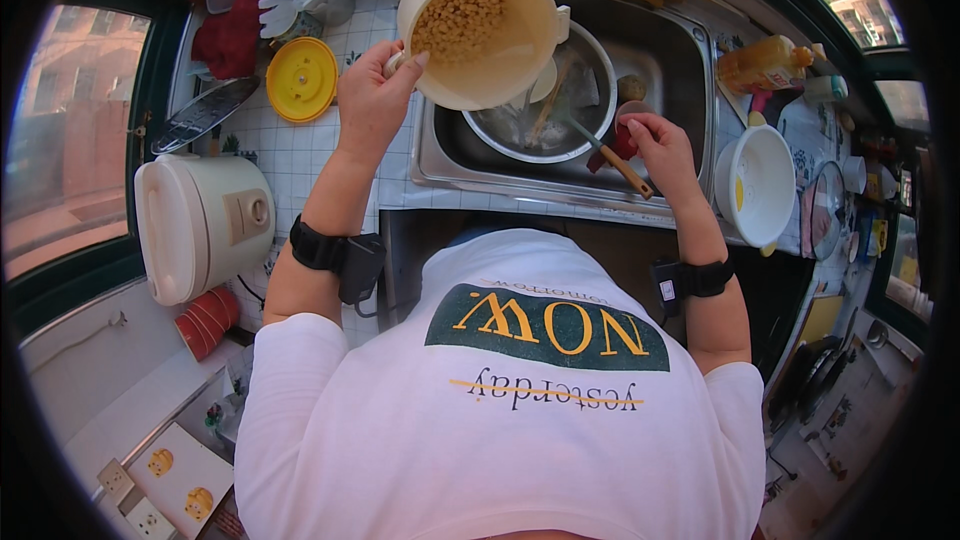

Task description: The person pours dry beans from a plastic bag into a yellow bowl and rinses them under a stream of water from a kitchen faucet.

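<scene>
My left hand (381, 94) grips the side handle of a cream-coloured pot (525, 52). The pot is tilted, its mouth facing me, and pale soaked beans (461, 15) lie inside with some cloudy liquid. Below it, a round metal basin (540, 155) sits in the stainless steel sink (660, 52) with water and utensils in it. A turner with a wooden handle (626, 172) leans over the basin's rim. My right hand (664, 150) is above the sink's right part, fingers bent at a small reddish vessel (634, 111); whether they grip it is unclear.
A yellow lid (302, 79) and a cream rice cooker (202, 225) are on the left counter. To the right of the sink stand a white colander bowl (761, 187) and an orange detergent bottle (765, 66). A potato-like round item (631, 88) lies in the sink.
</scene>
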`<action>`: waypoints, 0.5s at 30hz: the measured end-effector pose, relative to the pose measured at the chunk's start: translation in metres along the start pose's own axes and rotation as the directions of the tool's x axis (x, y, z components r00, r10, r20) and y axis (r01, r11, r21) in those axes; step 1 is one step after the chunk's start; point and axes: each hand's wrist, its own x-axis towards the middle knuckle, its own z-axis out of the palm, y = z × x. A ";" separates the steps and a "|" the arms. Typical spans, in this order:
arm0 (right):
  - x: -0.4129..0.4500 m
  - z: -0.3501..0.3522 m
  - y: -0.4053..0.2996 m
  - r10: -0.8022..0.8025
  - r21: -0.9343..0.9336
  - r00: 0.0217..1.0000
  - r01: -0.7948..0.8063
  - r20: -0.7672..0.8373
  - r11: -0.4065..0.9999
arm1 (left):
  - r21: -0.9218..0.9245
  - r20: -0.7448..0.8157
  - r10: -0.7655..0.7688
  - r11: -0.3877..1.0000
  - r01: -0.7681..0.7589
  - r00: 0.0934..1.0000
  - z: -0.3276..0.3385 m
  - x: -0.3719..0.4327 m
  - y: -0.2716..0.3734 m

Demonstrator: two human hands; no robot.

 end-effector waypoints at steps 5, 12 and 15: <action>-0.001 0.000 0.002 -0.002 0.001 1.000 0.002 -0.001 1.000 | 0.007 -0.009 0.024 1.000 -0.024 1.000 0.000 -0.001 0.008; -0.002 0.004 0.003 -0.007 0.044 1.000 0.006 0.017 0.999 | 0.015 0.014 0.006 1.000 -0.006 1.000 -0.004 -0.003 0.010; -0.003 0.005 0.003 -0.021 0.058 0.999 0.019 0.025 0.998 | 0.013 0.009 0.013 1.000 -0.013 1.000 -0.004 -0.002 0.005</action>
